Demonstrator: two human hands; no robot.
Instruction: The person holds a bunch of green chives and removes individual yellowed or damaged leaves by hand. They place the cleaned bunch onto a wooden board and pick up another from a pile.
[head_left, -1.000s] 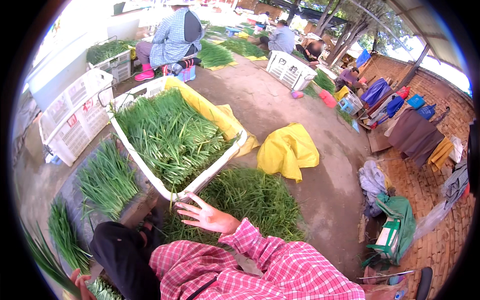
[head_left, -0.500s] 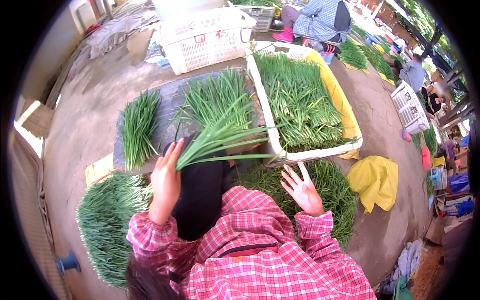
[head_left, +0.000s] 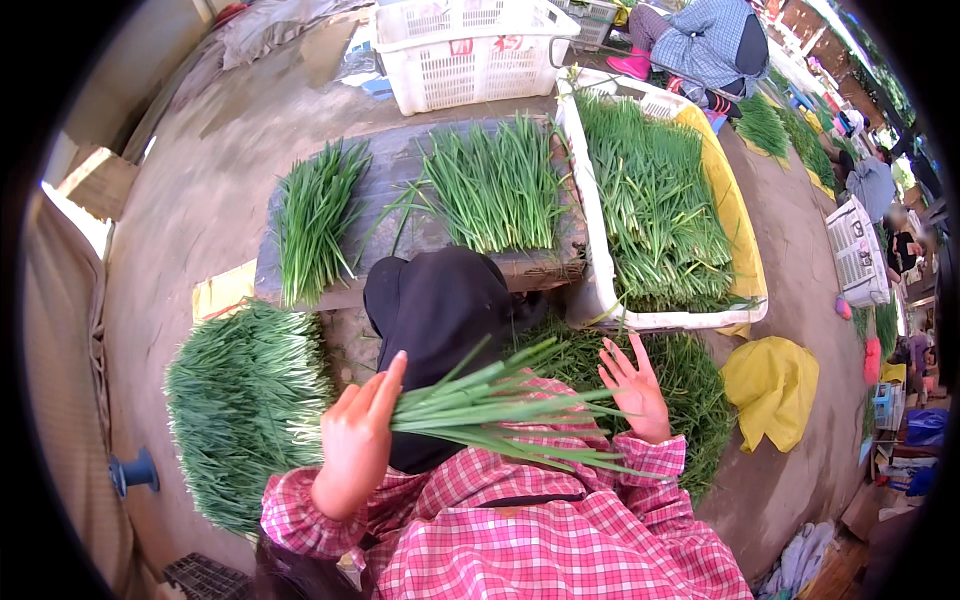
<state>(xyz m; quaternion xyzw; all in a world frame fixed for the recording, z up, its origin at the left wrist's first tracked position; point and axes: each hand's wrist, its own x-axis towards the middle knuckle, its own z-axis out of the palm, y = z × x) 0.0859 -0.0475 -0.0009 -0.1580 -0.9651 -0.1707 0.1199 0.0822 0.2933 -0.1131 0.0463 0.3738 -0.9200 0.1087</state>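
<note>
My left hand (head_left: 358,432) is closed round the base of a small bunch of chives (head_left: 490,410), whose long green leaves fan out to the right across my chest. Open and empty, my right hand (head_left: 640,392) has its fingers spread upward beside the leaf tips. Beyond my knees a low dark board (head_left: 395,185) carries a narrow bundle of chives (head_left: 318,222) at its left and a wider bundle of chives (head_left: 492,190) at its right. A thick pile of chives (head_left: 245,410) lies on the ground to my left.
Right of the board stands a white crate (head_left: 600,270) packed with chives and lined in yellow. Loose greens (head_left: 690,410) lie below it, near a yellow cloth (head_left: 770,390). An openwork white basket (head_left: 465,70) stands behind the board. Another person (head_left: 705,45) sits at the far right.
My left hand has come down toward my chest with the chives, and their leaves now point right instead of up and right. My right hand stays spread. The whole view has shifted.
</note>
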